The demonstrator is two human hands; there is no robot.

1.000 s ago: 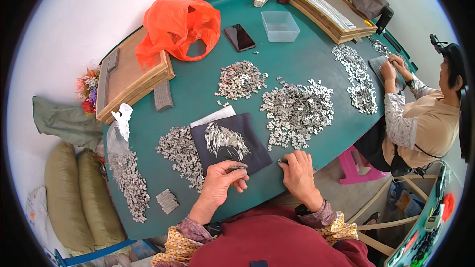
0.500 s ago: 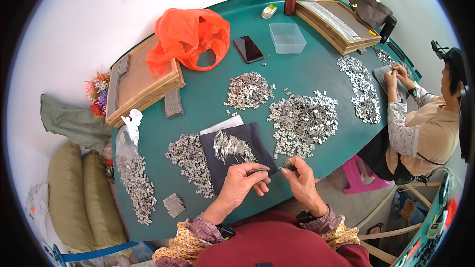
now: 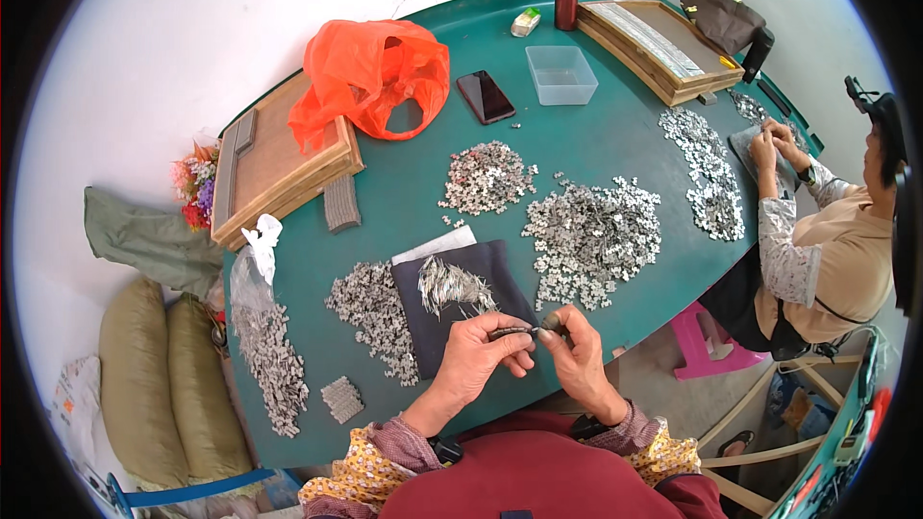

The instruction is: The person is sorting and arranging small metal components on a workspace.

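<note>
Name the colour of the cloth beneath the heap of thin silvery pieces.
The cloth is dark navy blue, as the head view shows best.

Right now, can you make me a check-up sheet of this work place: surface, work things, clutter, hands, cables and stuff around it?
Surface: green table, several piles spread over it.
Work things: big pile of grey pieces; thin silvery slivers on dark cloth.
Clutter: orange-red bag, phone, clear tub.
Hands: left hand holds a dark strip; right hand is at its end, grip unclear.
Cables: nothing clearly seen.
Surroundings: another person and pink stool at right; olive sacks at left.
</note>
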